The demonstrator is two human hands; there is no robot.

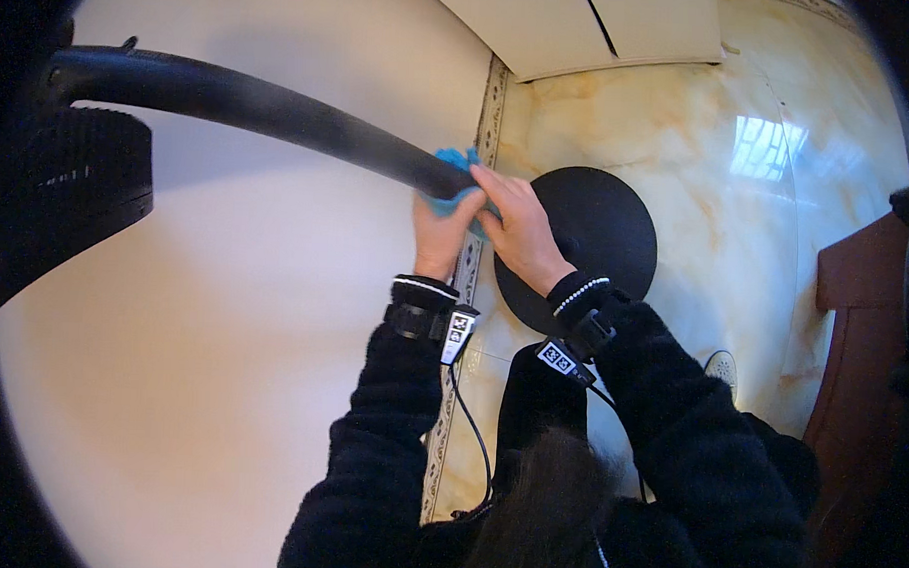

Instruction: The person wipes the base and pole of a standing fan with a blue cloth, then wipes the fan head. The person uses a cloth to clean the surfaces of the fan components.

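A long black pole (273, 109) curves from the upper left down towards a round black base (614, 229) on the floor; it appears to be part of a standing floor appliance. A blue cloth (453, 158) is wrapped around the pole's lower visible stretch. My left hand (435, 231) grips the cloth from the near left side of the pole. From the right, my right hand (523, 222) presses on the same cloth, its thumb close to the left one. Both hands hide the pole below the cloth.
The appliance's black ribbed housing (90, 174) hangs at the far left. A pale wall (235, 336) with a patterned skirting strip (493, 105) runs along my left. Ahead stands a cream cabinet (621, 27). Brown furniture (853, 358) stands right on the marbled floor (726, 241).
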